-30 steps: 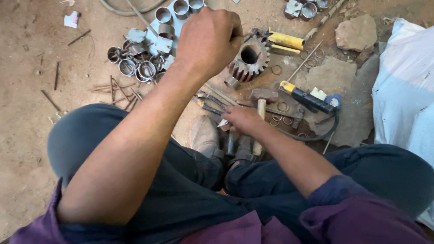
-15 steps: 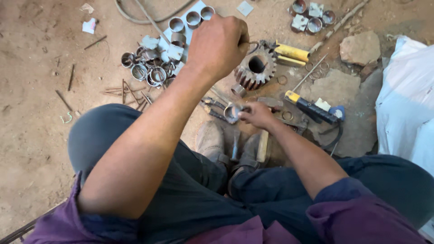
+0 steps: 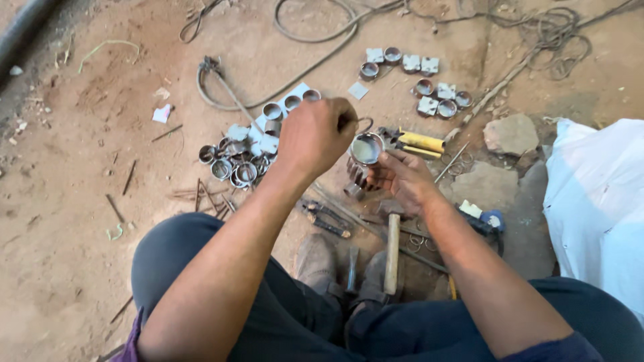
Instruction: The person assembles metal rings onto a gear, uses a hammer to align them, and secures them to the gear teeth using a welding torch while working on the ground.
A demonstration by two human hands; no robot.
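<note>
My right hand (image 3: 402, 179) grips a short shiny metal ring (image 3: 367, 148) and holds it up just above a toothed gear (image 3: 357, 179), most of which is hidden behind the ring and my fingers. My left hand (image 3: 315, 134) is closed in a fist right next to the ring on its left. It pinches something thin, and a bit of curved wire (image 3: 364, 123) shows at the knuckles. I cannot tell exactly what that piece is. Both hands work over a dirt floor in front of my knees.
A heap of similar metal rings (image 3: 235, 166) lies left of my hands, with more rings and square plates (image 3: 416, 74) further back. A wooden-handled hammer (image 3: 392, 253) and pliers (image 3: 325, 218) lie by my shoes. Yellow-handled tool (image 3: 420, 142), stones (image 3: 511, 134), a white sack (image 3: 597, 201) and cables (image 3: 315, 37) surround them.
My right hand has picked a metal ring up from near the hammer and raised it to the gear. My left fist stays beside it. The view has shifted back.
</note>
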